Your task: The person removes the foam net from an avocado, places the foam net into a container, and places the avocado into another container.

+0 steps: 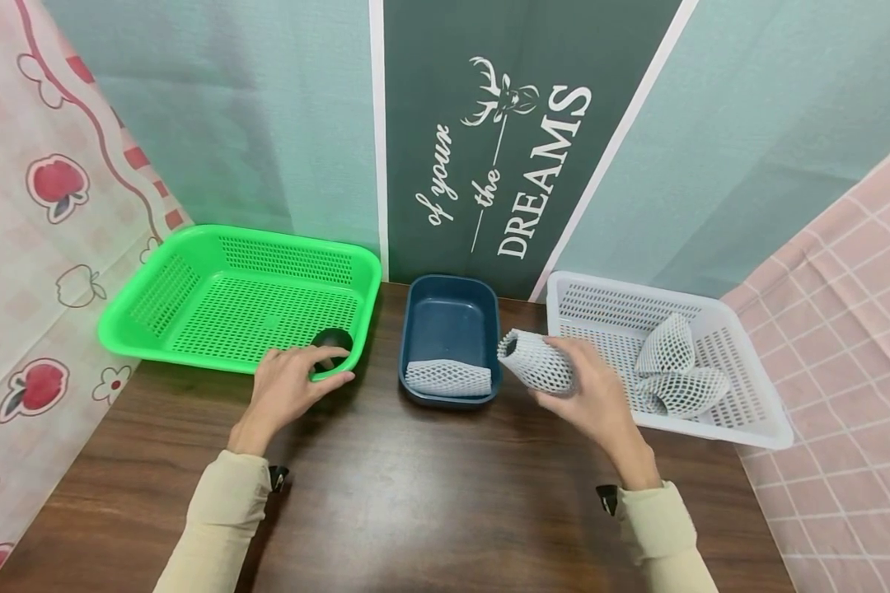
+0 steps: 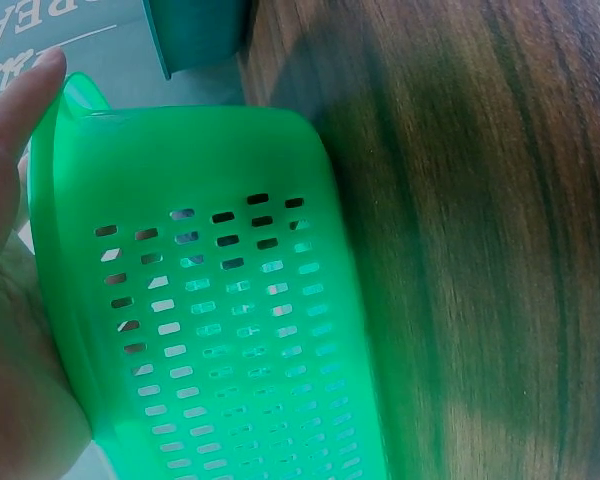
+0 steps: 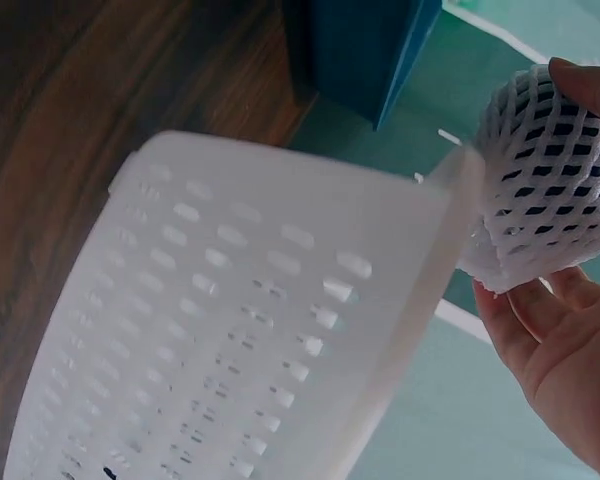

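My left hand [image 1: 291, 380] reaches over the near right corner of the green basket [image 1: 193, 356]. Its fingers are inside, at a dark rounded object [image 1: 331, 338], while the thumb stays outside the rim. The fingers partly cover that object, and its kind is unclear. My right hand [image 1: 592, 394] holds a white foam net sleeve [image 1: 541, 362] between the blue tray and the white basket [image 1: 749, 387]. Something dark shows through the mesh in the right wrist view. Another foam net sleeve [image 1: 448, 378] lies across the near end of the blue tray [image 1: 451, 317].
Two more foam net sleeves, one upper [image 1: 667, 346] and one lower [image 1: 686, 392], lie in the white basket. All three containers stand on a brown wooden table [image 1: 430, 511]. A printed curtain [image 1: 282, 123] hangs behind them, with patterned cloth at both sides.
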Tool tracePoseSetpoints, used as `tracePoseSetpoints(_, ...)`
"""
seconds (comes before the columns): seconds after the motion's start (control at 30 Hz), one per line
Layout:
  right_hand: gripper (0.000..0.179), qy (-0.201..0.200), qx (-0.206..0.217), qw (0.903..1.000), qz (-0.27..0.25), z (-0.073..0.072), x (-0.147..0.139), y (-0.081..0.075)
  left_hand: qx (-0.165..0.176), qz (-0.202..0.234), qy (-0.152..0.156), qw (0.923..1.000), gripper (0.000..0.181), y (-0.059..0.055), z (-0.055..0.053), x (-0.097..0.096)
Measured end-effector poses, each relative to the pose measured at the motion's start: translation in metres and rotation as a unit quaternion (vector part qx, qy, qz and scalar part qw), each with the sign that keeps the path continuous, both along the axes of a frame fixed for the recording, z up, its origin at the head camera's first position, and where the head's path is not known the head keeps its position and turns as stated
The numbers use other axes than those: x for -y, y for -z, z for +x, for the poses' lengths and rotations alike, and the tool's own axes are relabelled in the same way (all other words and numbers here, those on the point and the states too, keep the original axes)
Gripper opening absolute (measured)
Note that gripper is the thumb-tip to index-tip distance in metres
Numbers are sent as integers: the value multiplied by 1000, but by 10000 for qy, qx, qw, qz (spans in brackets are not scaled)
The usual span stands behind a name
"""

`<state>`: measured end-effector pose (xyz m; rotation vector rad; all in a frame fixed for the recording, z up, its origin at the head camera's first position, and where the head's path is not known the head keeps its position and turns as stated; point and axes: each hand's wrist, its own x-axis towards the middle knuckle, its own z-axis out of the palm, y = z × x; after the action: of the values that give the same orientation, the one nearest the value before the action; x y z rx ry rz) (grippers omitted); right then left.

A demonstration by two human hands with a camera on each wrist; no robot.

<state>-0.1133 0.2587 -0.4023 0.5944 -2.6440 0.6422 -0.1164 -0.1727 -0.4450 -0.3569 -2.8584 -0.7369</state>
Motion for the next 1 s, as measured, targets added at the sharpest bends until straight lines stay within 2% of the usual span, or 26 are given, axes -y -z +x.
tracePoseSetpoints(0.4,80,-572,-176,9982,88,16,18,14,27,-2,-3,10000,39,-1,1,0)
tracePoseSetpoints(0.63,80,-833,166,9964,-23,22,32,28,11,14,3,10000,39,0,1,-1)
tracePoseSetpoints(0.8,82,-1066,155,9942,-52,29,43,39,28,-5,-1,10000,39,0,1,0)
tracePoseSetpoints(1.0,81,-1161,394,9924,-82,35,49,42,43,-49,-10,10000,39,-1,0,-1)
